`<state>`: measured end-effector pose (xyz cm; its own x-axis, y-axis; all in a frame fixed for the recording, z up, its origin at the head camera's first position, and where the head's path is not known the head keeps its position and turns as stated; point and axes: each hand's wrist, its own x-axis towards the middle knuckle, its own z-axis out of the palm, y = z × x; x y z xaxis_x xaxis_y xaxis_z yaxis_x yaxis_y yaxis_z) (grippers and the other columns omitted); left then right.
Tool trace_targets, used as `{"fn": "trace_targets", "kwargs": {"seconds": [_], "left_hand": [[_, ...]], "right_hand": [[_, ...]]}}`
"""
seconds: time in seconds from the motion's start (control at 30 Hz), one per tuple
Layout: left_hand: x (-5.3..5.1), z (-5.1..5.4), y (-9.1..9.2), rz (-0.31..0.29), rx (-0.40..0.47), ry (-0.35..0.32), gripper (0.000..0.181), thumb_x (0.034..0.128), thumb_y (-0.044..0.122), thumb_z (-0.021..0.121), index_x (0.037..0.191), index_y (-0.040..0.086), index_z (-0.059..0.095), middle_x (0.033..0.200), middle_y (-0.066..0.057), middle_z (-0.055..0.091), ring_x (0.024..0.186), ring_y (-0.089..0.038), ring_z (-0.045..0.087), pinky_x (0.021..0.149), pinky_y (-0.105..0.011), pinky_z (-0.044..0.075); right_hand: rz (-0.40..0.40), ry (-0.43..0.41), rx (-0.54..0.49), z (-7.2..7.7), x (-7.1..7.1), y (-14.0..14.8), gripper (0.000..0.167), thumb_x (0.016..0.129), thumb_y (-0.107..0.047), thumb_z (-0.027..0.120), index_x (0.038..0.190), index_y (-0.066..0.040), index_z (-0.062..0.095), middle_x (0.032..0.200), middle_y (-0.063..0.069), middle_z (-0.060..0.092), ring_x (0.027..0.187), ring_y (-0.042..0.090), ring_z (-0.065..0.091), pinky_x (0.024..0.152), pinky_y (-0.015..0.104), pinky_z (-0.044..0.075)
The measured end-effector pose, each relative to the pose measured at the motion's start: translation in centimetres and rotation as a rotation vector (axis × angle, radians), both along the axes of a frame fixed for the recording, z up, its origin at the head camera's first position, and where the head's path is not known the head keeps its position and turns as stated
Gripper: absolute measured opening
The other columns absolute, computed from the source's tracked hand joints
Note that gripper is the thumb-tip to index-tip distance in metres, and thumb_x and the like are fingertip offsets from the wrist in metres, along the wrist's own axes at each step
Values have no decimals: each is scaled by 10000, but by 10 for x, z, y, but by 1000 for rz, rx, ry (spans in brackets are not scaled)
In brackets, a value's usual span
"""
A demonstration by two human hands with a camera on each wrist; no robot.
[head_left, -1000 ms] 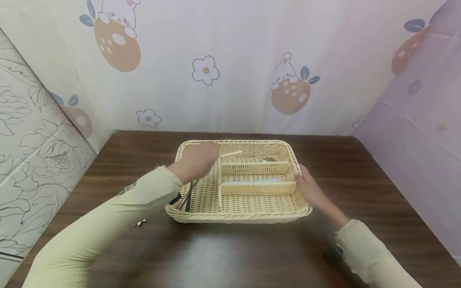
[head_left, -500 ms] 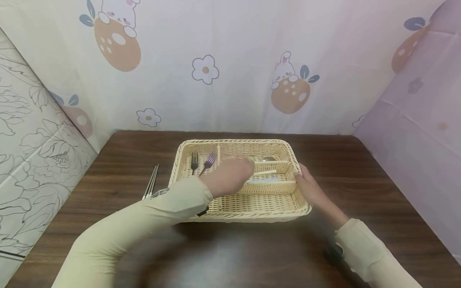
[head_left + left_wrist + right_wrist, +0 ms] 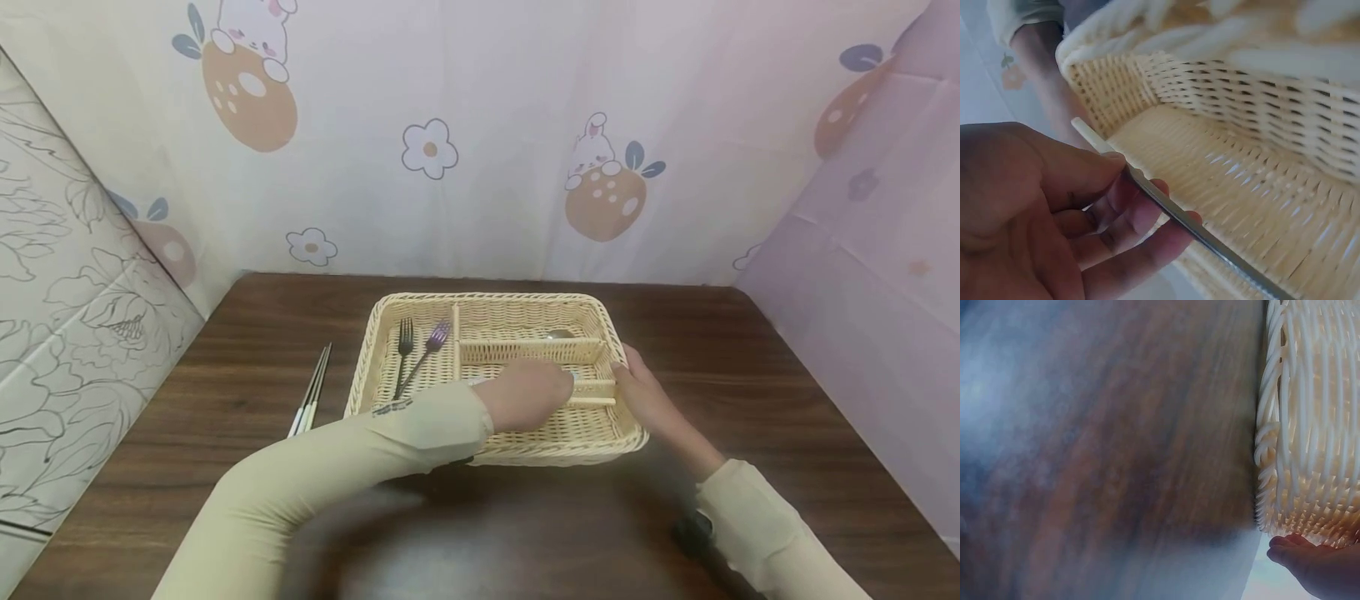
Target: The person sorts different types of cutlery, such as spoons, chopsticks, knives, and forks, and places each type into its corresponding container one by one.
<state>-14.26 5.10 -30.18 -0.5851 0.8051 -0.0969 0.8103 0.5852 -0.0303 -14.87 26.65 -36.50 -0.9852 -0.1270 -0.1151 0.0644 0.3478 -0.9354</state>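
My left hand (image 3: 528, 393) is over the front right compartment of the wicker basket (image 3: 495, 454). In the left wrist view, its thumb and fingers pinch a slim chopstick (image 3: 1175, 209) with a cream end and metal shaft. I cannot tell whether a second one lies with it. My right hand (image 3: 645, 392) grips the basket's right end, thumb at the rim and fingers outside; the right wrist view shows only part of this hand. Two forks (image 3: 406, 337), one dark and one purplish, lie in the left compartment. A spoon bowl (image 3: 559, 334) shows in the back compartment.
Several white- and cream-ended chopsticks (image 3: 309, 400) lie on the brown wooden table (image 3: 255, 325) left of the basket. Thin wicker dividers (image 3: 528, 350) separate the compartments. A patterned curtain (image 3: 502, 192) hangs behind the table, with panels at both sides.
My left hand has moved right and toward me, from the left compartment across the middle one to the front one, with the chopstick. The forks came into sight. My right hand has stayed at the basket.
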Motion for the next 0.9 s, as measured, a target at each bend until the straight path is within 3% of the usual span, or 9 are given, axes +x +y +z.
{"fn": "trace_targets", "kwargs": {"seconds": [0.2, 0.43, 0.6, 0.9], "left_hand": [[-3, -4, 6, -6, -34, -32, 91, 911, 57, 577, 918, 126, 636, 749, 37, 556, 635, -93, 479, 517, -219, 449], [-6, -7, 12, -51, -51, -21, 113, 892, 42, 600, 872, 144, 645, 734, 53, 550, 632, -94, 466, 539, -209, 432], [-9, -12, 16, -78, -68, -21, 101, 893, 46, 606, 886, 139, 644, 758, 54, 570, 645, -90, 483, 567, -205, 444], [-8, -11, 20, -43, -96, -55, 113, 936, 77, 554, 877, 135, 631, 726, 48, 533, 625, -88, 471, 562, -218, 457]], "right_hand": [[5, -2, 0, 0, 0, -1, 543, 1049, -223, 209, 1504, -35, -19, 1329, 385, 306, 905, 372, 621, 717, 431, 548], [17, -1, 14, 2, 0, 0, 550, 1050, -241, 198, 1506, -46, -38, 1366, 377, 278, 975, 404, 600, 753, 413, 542], [28, -4, 21, 2, 0, 1, 554, 1051, -249, 195, 1507, -51, -49, 1361, 377, 280, 916, 378, 630, 745, 427, 543], [28, 2, 23, 1, -1, 3, 557, 1050, -253, 198, 1506, -45, -47, 1321, 386, 304, 824, 358, 649, 709, 437, 550]]}}
